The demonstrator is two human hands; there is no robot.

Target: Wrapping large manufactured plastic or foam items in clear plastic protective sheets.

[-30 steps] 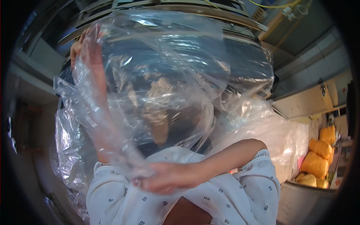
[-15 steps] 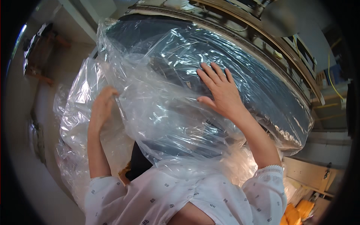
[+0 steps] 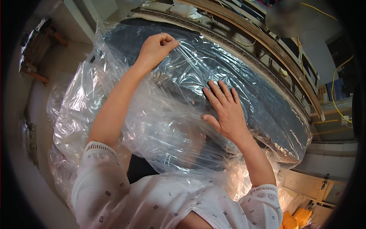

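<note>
Clear plastic film (image 3: 152, 110) lies wrinkled over a dark surface (image 3: 127, 32) in front of me and spills down toward my body and off to the left. Near the far edge, my left hand (image 3: 158, 47) pinches a fold of the film, drawing taut creases toward my right hand. My right hand (image 3: 227, 110) rests on the film with fingers spread, pressing it against the dark surface. Underneath the layers, the details are hard to make out.
A long wooden rail (image 3: 259, 32) runs along the far side of the dark surface. Yellow cords (image 3: 333, 84) hang at the right. Low at the right are wooden boards (image 3: 305, 185) and orange items (image 3: 301, 217). A dark stand (image 3: 36, 57) is on the left.
My left hand has moved from the near left up to the far edge and now pinches the film there. My right hand has shifted slightly nearer, still flat on the film.
</note>
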